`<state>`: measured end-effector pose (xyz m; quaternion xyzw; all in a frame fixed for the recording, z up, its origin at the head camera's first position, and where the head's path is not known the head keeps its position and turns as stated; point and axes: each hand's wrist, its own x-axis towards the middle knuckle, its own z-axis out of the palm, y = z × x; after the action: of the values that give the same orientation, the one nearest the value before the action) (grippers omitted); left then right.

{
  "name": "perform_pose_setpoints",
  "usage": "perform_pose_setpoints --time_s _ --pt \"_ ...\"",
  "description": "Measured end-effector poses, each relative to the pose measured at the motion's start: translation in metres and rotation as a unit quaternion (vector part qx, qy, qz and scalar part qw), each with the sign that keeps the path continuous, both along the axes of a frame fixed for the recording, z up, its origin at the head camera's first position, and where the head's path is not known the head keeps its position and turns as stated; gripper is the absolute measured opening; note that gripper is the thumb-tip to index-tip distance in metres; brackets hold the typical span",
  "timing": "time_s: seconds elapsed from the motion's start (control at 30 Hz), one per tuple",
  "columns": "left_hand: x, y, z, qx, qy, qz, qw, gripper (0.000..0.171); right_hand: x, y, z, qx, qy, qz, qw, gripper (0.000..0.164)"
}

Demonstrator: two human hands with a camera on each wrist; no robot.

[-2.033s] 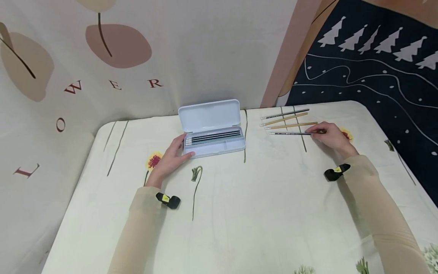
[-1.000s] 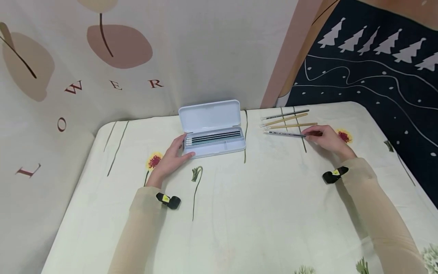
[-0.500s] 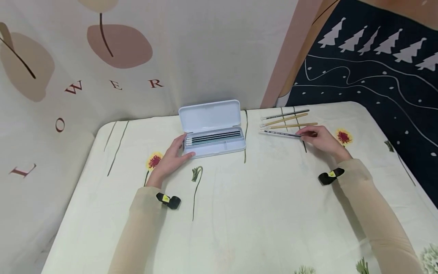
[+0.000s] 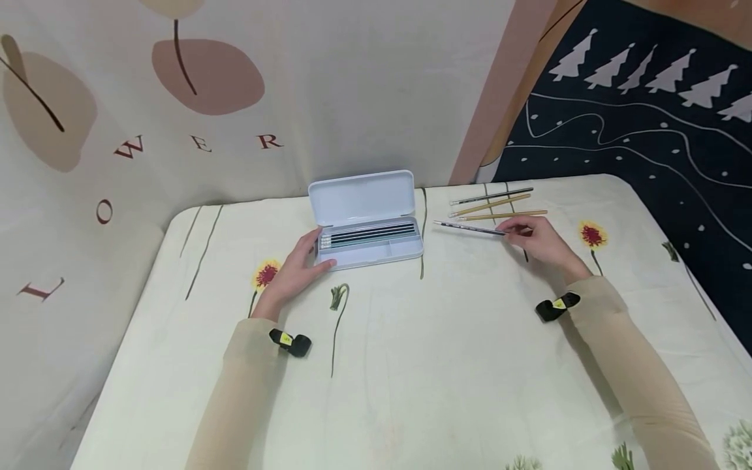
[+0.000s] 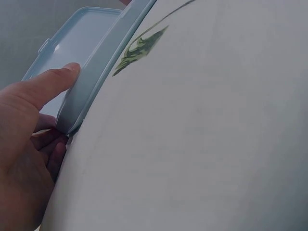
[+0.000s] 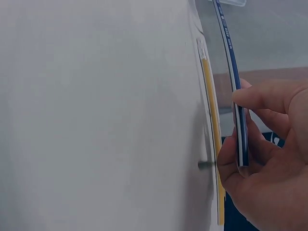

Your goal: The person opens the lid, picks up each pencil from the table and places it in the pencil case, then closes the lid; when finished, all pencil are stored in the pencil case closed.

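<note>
A light blue pencil case [image 4: 405, 247] lies with its lid [image 4: 361, 199] raised at the back of the table. Several dark pencils [image 4: 370, 233] rest side by side in its rear compartment. My left hand [image 4: 295, 269] grips the case's left end; in the left wrist view the thumb [image 5: 53, 84] lies over the rim, with fingers curled low beside the end wall. In my right hand [image 4: 540, 243] is a dark blue pencil with white stripes [image 6: 230, 53], pinched near its far end and held above the cloth. Its white eraser end points left toward the case.
Beyond the right hand, two yellow pencils [image 4: 502, 215] and one dark pencil [image 4: 493, 196] lie on the cloth. The white tablecloth [image 4: 411, 365] carries printed flowers and stems. A hanging cloth [image 4: 376, 98] stands right behind the table's back edge.
My right hand has moved left with the dark blue pencil, lifting it off the cloth and bringing its eraser end nearer the case. My left hand has stayed on the case.
</note>
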<state>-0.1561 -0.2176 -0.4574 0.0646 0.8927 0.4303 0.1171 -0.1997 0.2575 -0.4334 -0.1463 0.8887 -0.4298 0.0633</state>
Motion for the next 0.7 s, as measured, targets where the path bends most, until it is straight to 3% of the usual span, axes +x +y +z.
perform_pose_setpoints --time_s 0.17,0.5,0.7 --pt "0.000 0.000 0.000 0.001 0.005 -0.001 1.0000 0.083 0.000 -0.007 -0.003 -0.012 -0.002 0.002 1.000 0.021" --pt "-0.001 0.000 0.001 0.000 0.013 -0.004 0.9999 0.081 0.018 -0.040 0.035 -0.023 0.011 0.025 0.999 0.019" --pt "-0.001 0.000 0.001 -0.002 0.013 -0.005 0.9999 0.082 0.014 -0.045 0.027 -0.033 0.016 0.036 0.999 0.019"
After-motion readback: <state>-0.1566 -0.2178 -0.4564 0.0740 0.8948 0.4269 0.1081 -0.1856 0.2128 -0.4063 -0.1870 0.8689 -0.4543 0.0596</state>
